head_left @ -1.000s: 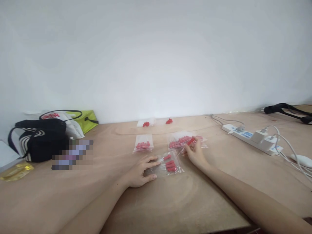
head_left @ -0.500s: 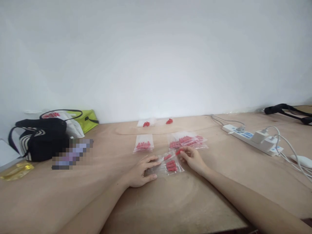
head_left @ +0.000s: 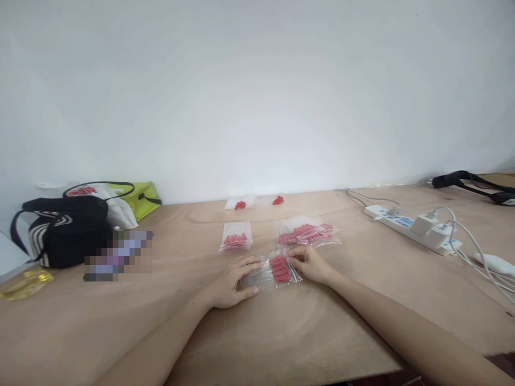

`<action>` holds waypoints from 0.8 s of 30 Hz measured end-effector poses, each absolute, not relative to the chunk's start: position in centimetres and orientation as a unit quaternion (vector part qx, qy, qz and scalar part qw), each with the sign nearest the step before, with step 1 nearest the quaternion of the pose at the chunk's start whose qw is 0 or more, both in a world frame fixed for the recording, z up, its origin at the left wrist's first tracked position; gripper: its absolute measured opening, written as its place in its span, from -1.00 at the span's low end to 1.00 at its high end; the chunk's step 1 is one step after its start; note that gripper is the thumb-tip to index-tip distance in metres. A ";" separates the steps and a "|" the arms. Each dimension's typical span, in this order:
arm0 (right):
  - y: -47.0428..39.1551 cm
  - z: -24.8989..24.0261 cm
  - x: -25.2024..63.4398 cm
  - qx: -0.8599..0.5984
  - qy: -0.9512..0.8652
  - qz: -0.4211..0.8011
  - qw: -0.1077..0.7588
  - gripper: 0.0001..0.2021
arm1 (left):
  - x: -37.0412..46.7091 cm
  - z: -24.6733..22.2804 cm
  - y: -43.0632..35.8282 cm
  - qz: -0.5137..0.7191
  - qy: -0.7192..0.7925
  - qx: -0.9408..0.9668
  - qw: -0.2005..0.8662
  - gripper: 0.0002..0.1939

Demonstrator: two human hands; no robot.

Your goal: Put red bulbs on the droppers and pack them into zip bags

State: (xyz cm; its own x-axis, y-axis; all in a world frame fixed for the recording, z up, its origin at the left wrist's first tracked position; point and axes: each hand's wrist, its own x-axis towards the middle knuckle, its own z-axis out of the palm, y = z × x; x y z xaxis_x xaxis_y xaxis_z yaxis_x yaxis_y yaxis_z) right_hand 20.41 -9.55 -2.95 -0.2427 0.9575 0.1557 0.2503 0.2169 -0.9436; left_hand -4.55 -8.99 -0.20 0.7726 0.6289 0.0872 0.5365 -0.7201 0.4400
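A clear zip-lock bag (head_left: pixel 261 277) lies flat on the table between my hands, with several small red pieces (head_left: pixel 280 269) lined up inside near its right end. What exactly the red pieces are is too small to tell. My left hand (head_left: pixel 233 281) rests on the bag's left end, fingers and thumb apart. At the bag's right edge, my right hand (head_left: pixel 308 262) has its fingers pinched on the plastic; any piece inside the pinch is hidden. Just beyond lie a pile of filled bags (head_left: pixel 308 231) and a smaller stack of filled bags (head_left: pixel 235 237).
Loose red pieces (head_left: pixel 240 205) lie by the wall on a bag, another red cluster (head_left: pixel 278 200) beside them. A white power strip (head_left: pixel 410 228) with plugs and cables is at right. A black bag (head_left: pixel 76 230) and yellow-green bag (head_left: pixel 145 198) stand left.
My right hand has moved slightly left and down to the bag's edge. The red piece it held no longer shows in its fingers; the red row inside the bag now looks fuller.
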 end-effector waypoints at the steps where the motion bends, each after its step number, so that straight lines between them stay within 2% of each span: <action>1: -9.7 -2.7 20.4 -0.445 -0.662 0.443 0.410 -0.80 | -4.6 -0.3 -8.9 0.117 0.317 0.920 0.199 -0.48; 5: -10.0 -2.3 20.4 -0.463 -0.621 0.469 0.425 -0.75 | -4.6 -0.4 -8.8 0.112 0.325 0.918 0.197 -0.47; 10: -9.5 -2.6 20.6 -0.543 -0.564 0.386 0.488 -0.68 | -4.5 -0.1 -8.9 0.110 0.327 0.917 0.198 -0.46; 15: -9.0 -2.8 20.2 -0.584 -0.581 0.360 0.438 -0.79 | -4.3 0.0 -9.3 0.119 0.330 0.919 0.182 -0.44; 18: -9.0 -2.6 20.0 -0.582 -0.568 0.399 0.424 -0.83 | -3.9 0.0 -9.3 0.176 0.330 0.918 0.133 -0.48; 21: -9.3 -2.2 20.0 -0.568 -0.561 0.437 0.415 -0.79 | -3.4 0.0 -8.4 0.245 0.350 0.903 0.053 -0.60; 24: -9.8 -1.6 20.0 -0.552 -0.538 0.481 0.418 -0.77 | -2.9 0.0 -6.4 0.249 0.386 0.888 -0.027 -0.66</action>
State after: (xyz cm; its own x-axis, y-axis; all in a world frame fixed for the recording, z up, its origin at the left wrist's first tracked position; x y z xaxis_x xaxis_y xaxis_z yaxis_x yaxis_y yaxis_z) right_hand 20.00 -9.84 -1.65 -0.0423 0.9959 -0.0805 0.1919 -0.0710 -0.9788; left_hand -2.86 -6.41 -0.01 0.5773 0.6723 0.4634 0.6994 -0.7000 0.1443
